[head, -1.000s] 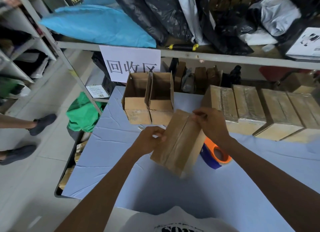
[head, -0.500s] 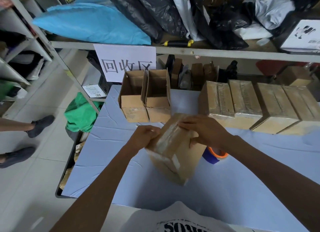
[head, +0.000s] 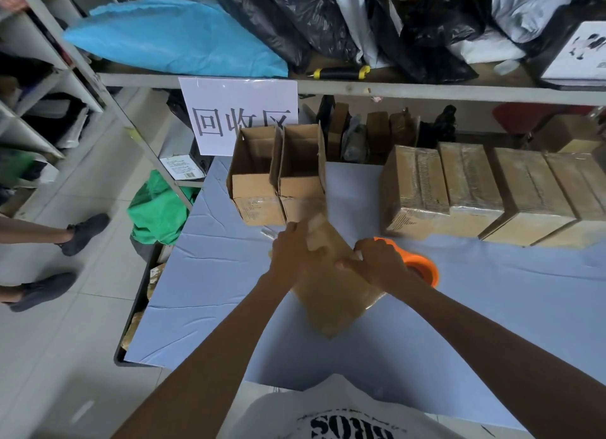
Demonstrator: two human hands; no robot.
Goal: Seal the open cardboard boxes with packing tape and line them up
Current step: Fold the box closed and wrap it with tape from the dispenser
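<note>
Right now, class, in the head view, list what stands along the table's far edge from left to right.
Two open cardboard boxes → bare blue table → row of four taped boxes.

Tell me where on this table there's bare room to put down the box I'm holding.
Bare blue tabletop lies left of your left hand, below the two open boxes. More lies right of the orange tape dispenser, in front of the sealed boxes. The back edge is crowded, apart from a gap between those groups.
</note>
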